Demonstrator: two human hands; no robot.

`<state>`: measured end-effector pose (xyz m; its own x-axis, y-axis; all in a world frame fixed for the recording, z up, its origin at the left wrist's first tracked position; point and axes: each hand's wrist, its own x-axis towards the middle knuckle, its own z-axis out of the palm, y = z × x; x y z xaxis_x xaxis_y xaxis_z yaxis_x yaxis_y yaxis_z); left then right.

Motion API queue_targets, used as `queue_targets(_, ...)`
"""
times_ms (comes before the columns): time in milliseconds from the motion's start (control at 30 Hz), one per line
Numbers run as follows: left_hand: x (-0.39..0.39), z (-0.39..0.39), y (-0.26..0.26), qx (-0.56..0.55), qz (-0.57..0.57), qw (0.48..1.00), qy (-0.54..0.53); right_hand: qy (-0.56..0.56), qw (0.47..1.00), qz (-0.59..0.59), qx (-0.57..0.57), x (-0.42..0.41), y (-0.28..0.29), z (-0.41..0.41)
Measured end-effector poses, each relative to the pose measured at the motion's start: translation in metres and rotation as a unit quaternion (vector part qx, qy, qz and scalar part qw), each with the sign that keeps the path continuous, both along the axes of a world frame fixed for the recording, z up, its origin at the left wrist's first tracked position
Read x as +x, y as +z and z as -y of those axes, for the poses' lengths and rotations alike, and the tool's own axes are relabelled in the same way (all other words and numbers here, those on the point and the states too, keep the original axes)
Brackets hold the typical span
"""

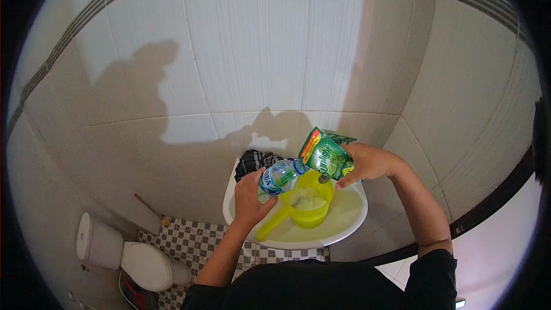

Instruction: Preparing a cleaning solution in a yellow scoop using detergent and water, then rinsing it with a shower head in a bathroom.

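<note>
My left hand (252, 200) is closed around a clear plastic water bottle (282, 177) with a blue label, tilted so its mouth points up and to the right. In my right hand (366, 164) is a green Sunlight refill pouch (325, 153), its lower corner close beside the bottle's mouth. Whether pouch and bottle touch, or liquid passes between them, I cannot tell. Below both stands a yellow-green plastic water dipper (311, 219) with a pale, foamy or wet-looking content, its handle pointing down and left. The dipper rests in a white wash basin (351, 228).
Dark checked cloth (254, 161) lies on the basin's back left edge, against the tiled wall (258, 73). A white toilet (146, 267) stands at the lower left on the checkered floor, with a red object (137, 296) in a dark container beside it. A dark door frame curves along the right.
</note>
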<state>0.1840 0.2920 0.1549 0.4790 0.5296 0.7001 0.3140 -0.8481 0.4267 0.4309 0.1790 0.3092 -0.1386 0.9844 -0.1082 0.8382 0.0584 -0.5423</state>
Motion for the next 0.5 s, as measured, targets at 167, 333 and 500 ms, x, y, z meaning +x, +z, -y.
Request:
queue_targets(167, -0.0014, -0.0008, 0.0016, 0.004, 0.011, 1.0, 0.011, 0.022, 0.999, -0.007, -0.043, 0.004, -0.0044, -0.0038)
queue_targets(333, -0.0018, -0.0007, 0.0013, -0.007, -0.017, 1.0, 0.019, 0.026, 0.999, 0.013, -0.015, -0.0006, -0.0054, -0.0043)
queue_targets(500, -0.0009, 0.0018, -0.0013, -0.051, -0.012, 0.999, 0.005, 0.025, 0.998, 0.047, 0.045, -0.0045, -0.0013, -0.002)
